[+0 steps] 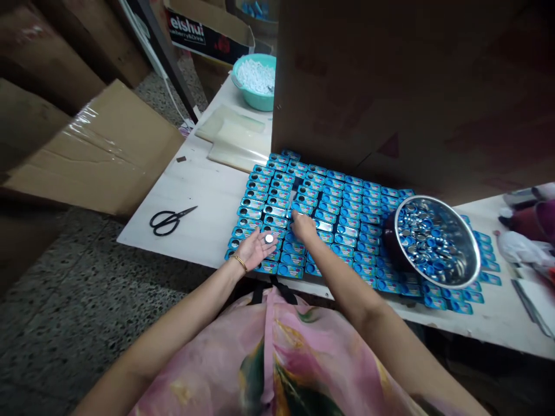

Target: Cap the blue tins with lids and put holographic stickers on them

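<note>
Rows of small blue packs (342, 237) cover the middle of the white table, several with dark round spots and others with blue ones. My left hand (255, 248) is palm up over the near left rows, fingers spread, with a round whitish disc (269, 238) lying on it. My right hand (303, 226) reaches down onto the packs just right of it, fingers pressed together; whatever they hold is hidden. To the right, a metal bowl (472, 254) full of shiny and blue round pieces stands on the packs.
Black scissors (170, 221) lie on the table's left part. Behind are clear plastic sheets (238, 141) and a turquoise basin (255, 99) of white pieces. A large cardboard panel (390, 86) rises behind the packs. White plastic (522, 248) lies far right.
</note>
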Demonstrator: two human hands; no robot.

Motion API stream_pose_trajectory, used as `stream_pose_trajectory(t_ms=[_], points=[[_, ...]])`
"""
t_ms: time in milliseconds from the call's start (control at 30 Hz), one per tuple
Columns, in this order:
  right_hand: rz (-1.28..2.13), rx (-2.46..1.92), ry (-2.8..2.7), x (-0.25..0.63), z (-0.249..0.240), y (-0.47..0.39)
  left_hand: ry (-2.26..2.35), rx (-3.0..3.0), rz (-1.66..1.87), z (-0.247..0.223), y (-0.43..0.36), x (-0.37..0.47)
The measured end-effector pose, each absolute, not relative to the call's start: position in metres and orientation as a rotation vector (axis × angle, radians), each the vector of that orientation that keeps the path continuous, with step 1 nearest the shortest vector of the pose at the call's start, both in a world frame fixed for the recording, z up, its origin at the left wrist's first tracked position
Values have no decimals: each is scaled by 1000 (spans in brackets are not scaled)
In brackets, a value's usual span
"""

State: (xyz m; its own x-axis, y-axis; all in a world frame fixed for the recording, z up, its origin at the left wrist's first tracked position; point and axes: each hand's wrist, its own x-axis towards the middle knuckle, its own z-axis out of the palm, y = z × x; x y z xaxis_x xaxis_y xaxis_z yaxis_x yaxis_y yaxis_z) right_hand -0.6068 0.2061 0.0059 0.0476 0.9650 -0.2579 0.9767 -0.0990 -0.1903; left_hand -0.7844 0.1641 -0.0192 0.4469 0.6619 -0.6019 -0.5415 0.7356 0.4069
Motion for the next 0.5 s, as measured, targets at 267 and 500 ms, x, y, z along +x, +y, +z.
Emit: stream_pose_trajectory(t_ms=[267,500], points=[[-944,1991,2699,-627,-11,145,788,226,643,-16,160,-788],[-879,2297,2375,-630,-18,206,1146,306,906,-20,159,-836]])
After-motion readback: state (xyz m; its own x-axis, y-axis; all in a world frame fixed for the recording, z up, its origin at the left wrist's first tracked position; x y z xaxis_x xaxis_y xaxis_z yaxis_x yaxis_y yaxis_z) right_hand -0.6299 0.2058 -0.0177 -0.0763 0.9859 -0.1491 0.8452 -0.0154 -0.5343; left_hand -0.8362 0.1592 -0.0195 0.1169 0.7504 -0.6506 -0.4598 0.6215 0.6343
